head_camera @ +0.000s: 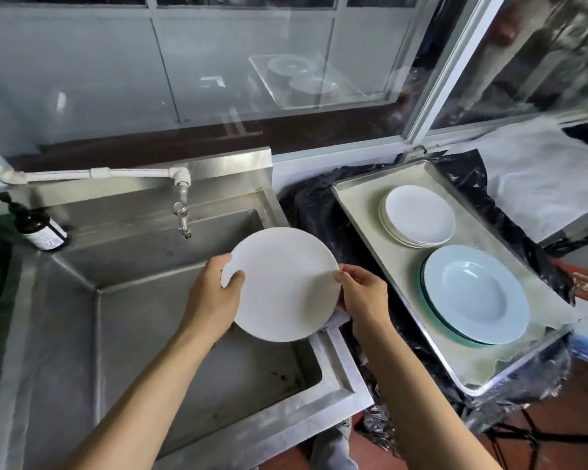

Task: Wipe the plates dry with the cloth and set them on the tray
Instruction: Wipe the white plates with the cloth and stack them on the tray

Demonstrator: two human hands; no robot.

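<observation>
White plate (280, 283) held over sink (197, 334) corner: left hand (214, 293) grips left rim, right hand (362, 293) pinches right rim, cloth (336, 318) bunched beneath. Risk: wet rim slips, plate drops, chips. Tray (357, 212) just right.

The brushed stainless steel sink (123, 300) looks dull and scuffed, not shiny at all. The round white plate (280, 284) held over it has a matt, smooth face, ceramic by the look of it. The pale blue deep plate (476, 293) is glossier. The metal tray (360, 212) is lined with rough off-white paper, with crinkly black plastic sheeting (306, 212) underneath.
</observation>
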